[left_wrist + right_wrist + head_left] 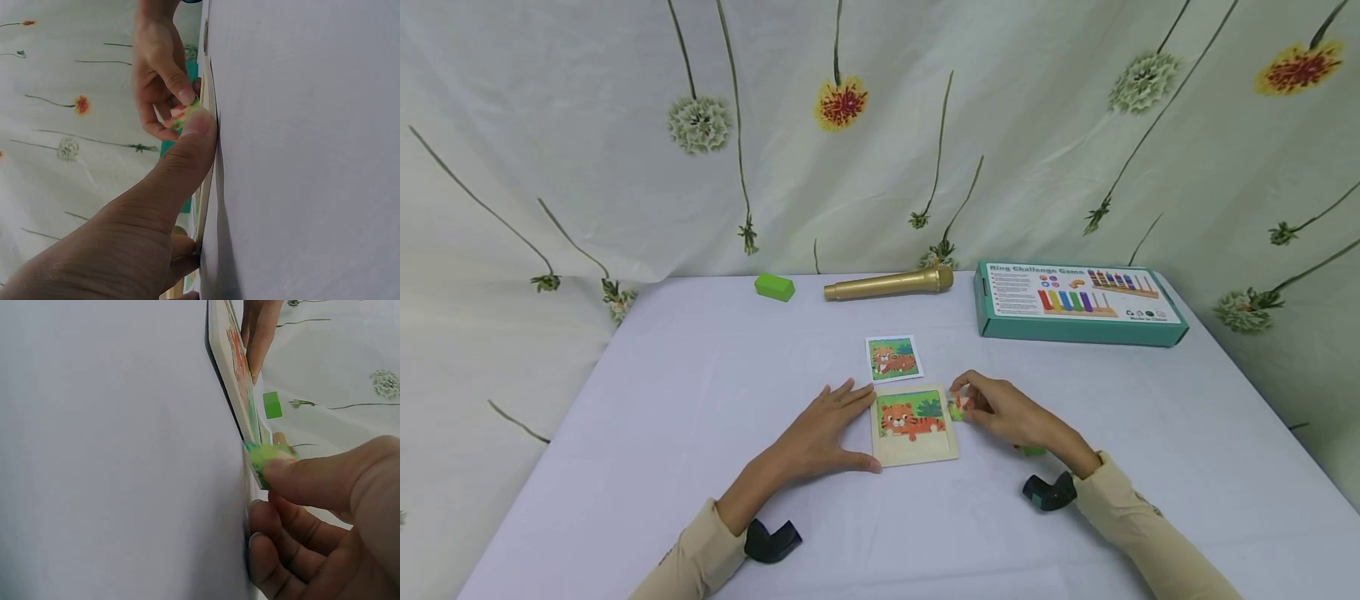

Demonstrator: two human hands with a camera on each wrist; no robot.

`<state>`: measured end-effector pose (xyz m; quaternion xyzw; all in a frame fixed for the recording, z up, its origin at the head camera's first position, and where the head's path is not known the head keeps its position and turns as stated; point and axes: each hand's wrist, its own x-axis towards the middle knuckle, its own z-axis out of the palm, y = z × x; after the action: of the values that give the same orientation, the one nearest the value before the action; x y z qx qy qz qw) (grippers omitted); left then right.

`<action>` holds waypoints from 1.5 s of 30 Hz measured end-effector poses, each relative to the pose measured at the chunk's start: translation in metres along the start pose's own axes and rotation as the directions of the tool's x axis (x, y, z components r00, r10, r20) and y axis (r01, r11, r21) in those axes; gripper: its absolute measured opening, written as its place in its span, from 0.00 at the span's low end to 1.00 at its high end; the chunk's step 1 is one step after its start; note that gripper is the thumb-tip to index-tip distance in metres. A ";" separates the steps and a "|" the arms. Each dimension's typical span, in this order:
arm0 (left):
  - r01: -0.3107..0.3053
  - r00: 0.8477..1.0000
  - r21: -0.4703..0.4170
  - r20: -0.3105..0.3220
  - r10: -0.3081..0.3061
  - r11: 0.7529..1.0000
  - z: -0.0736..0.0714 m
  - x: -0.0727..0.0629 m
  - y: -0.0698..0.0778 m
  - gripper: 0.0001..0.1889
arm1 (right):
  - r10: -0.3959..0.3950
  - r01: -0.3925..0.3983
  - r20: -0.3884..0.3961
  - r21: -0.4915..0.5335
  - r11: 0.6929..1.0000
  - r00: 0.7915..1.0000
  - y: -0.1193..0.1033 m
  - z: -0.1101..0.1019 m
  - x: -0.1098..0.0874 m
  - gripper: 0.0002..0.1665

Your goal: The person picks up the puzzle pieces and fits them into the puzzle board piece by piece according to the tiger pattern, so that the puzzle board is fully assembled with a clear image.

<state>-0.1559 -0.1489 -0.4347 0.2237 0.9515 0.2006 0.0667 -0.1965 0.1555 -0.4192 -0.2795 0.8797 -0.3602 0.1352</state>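
Observation:
A wooden puzzle board (916, 452) lies on the table, its upper part filled with a tiger picture and its lower part bare wood. My left hand (820, 433) rests at the board's left side, fingers spread, with thumb (199, 125) against the edge. Just right of the board, my right hand (1011, 410) pinches a green and orange puzzle piece (265, 456) between thumb and fingers. Another green piece (1032, 451) lies partly hidden below the right wrist. Above the board is a picture card (893, 358) showing the same tiger.
Toward the back of the table (700, 375) lie a green block (774, 287), a gold microphone (887, 285) and a teal game box (1082, 304). A flower-printed cloth (850, 192) hangs behind. Black wrist devices (772, 542) sit by both sleeves.

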 end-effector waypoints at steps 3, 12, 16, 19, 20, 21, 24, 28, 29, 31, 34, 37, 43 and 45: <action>0.003 1.000 -0.002 0.002 -0.003 1.000 0.000 0.000 0.000 0.55 | 0.005 -0.004 -0.035 0.023 1.000 0.999 0.002 0.002 0.002 0.15; 0.001 1.000 0.004 -0.001 -0.001 1.000 0.000 0.000 0.000 0.55 | -0.009 0.017 -0.079 0.097 0.995 0.997 0.007 0.003 0.003 0.09; 0.001 1.000 0.006 0.000 -0.001 1.000 0.000 0.000 0.001 0.55 | -0.012 0.022 -0.095 0.110 0.994 0.995 0.007 0.003 0.003 0.08; 0.000 1.000 0.004 0.000 0.000 1.000 -0.001 0.000 0.001 0.55 | -0.013 0.026 -0.101 0.128 0.991 0.995 0.006 0.003 0.003 0.07; -0.001 1.000 0.005 0.000 0.001 1.000 -0.001 0.000 0.001 0.55 | -0.010 0.024 -0.103 0.138 0.990 0.995 0.006 0.003 0.003 0.07; -0.002 1.000 0.005 0.001 0.002 1.000 -0.001 0.000 0.002 0.55 | -0.007 0.023 -0.104 0.149 0.989 0.995 0.006 0.003 0.003 0.07; -0.001 1.000 0.007 0.006 0.001 1.000 -0.001 0.000 0.002 0.55 | 0.005 0.014 -0.108 0.180 0.984 0.994 0.006 0.002 0.003 0.08; 0.001 1.000 0.006 0.008 -0.001 1.000 -0.002 0.000 0.002 0.55 | 0.037 -0.010 -0.126 0.205 0.979 0.991 0.006 0.001 0.004 0.11; 0.000 1.000 0.005 0.008 0.000 1.000 -0.002 0.000 0.002 0.55 | 0.042 -0.014 -0.131 0.213 0.977 0.990 0.006 0.001 0.004 0.12; 0.000 1.000 0.007 0.008 -0.001 1.000 -0.002 0.000 0.002 0.55 | 0.052 -0.018 -0.140 0.230 0.973 0.989 0.006 0.001 0.004 0.14; -0.001 1.000 0.007 0.009 0.001 1.000 -0.002 0.000 0.002 0.55 | 0.058 -0.016 -0.150 0.267 0.964 0.987 0.007 0.002 0.006 0.16; -0.003 1.000 0.008 0.007 0.003 1.000 -0.002 0.000 0.001 0.55 | 0.063 -0.011 -0.161 0.308 0.951 0.985 0.006 0.004 0.007 0.16; -0.007 1.000 0.003 0.006 0.007 1.000 -0.002 0.000 0.001 0.55 | 0.080 -0.013 -0.167 0.368 0.930 0.983 0.003 0.011 0.009 0.16; -0.008 1.000 0.001 0.007 0.008 1.000 -0.002 0.000 0.001 0.55 | 0.088 -0.021 -0.162 0.375 0.927 0.983 0.001 0.012 0.009 0.16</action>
<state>-0.1559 -0.1486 -0.4322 0.2282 0.9504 0.1995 0.0694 -0.1986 0.1439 -0.4285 -0.1914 0.8115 -0.5396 0.1172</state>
